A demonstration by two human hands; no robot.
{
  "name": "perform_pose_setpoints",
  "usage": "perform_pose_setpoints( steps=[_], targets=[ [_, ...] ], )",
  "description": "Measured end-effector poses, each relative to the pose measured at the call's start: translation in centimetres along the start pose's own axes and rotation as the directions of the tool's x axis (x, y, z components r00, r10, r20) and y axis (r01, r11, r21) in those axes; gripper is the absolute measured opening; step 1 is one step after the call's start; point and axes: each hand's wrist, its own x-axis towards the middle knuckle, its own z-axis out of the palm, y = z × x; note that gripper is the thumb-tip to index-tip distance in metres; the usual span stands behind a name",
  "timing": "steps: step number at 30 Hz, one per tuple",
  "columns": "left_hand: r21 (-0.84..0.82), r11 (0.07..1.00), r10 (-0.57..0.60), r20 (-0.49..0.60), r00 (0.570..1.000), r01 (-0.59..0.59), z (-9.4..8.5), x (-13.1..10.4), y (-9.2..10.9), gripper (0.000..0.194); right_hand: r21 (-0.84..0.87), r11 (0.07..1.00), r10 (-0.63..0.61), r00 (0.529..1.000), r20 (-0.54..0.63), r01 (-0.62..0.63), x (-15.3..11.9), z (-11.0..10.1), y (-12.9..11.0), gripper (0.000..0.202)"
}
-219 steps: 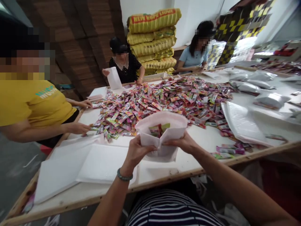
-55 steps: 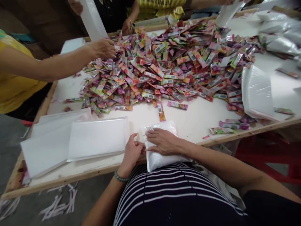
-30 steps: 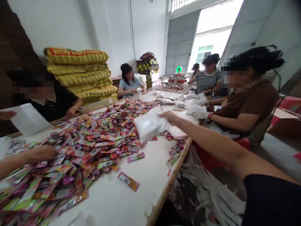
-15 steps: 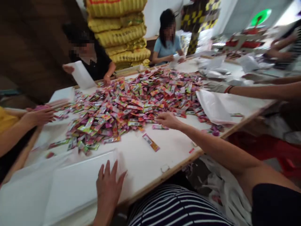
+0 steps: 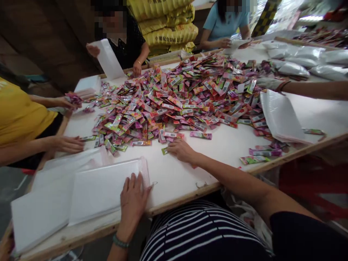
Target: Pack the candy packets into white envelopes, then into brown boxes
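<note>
My left hand [image 5: 134, 197] lies flat, fingers spread, on the near right corner of a stack of white bags [image 5: 100, 190] at the table's front edge. My right hand [image 5: 181, 149] reaches forward to the near edge of a big heap of colourful sachets [image 5: 179, 98] and covers a loose sachet [image 5: 165, 150] with its fingertips; whether it grips one I cannot tell. A single pink sachet [image 5: 200, 135] lies just beyond that hand.
The white table [image 5: 231, 145] has a wooden rim. Several other people sit around it: one in yellow [image 5: 24, 119] at left, one in black [image 5: 127, 43] holding a white bag, one in blue at the back. A gloved hand [image 5: 269, 83] reaches in from the right. More white bags [image 5: 280, 116] lie right.
My right hand has drawn back from the heap toward me onto a loose sachet near its edge. My left hand has stayed on the stack of white bags. The view has tilted down.
</note>
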Motion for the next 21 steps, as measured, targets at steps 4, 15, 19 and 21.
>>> perform_pose_setpoints(
  steps=[4, 15, 19, 21],
  targets=[
    [-0.062, 0.998, -0.026, -0.022, 0.999, 0.024, -1.4, 0.9, 1.2, 0.053, 0.230, 0.972, -0.044, 0.997, -0.063, 0.058, -5.9, -0.3, 0.4, 0.032],
    [-0.202, 0.856, 0.481, -0.021, 0.876, -0.475, -4.4, 7.3, 11.9, 0.047, -0.087, 0.996, 0.027, 1.000, 0.000, -0.027, -3.1, -4.4, 3.5, 0.056],
    [-0.150, 0.812, 0.577, 0.058, 0.815, -0.564, -3.6, 9.0, 11.8, 0.044, -0.233, 0.972, 0.026, 0.972, 0.233, 0.030, -0.6, -4.4, 3.6, 0.056],
    [-0.167, 0.793, 0.600, 0.047, 0.799, -0.586, -3.3, 9.7, 11.0, 0.038, -0.286, 0.957, 0.030, 0.971, 0.237, 0.041, 0.0, -4.6, 3.5, 0.042]
  ],
)
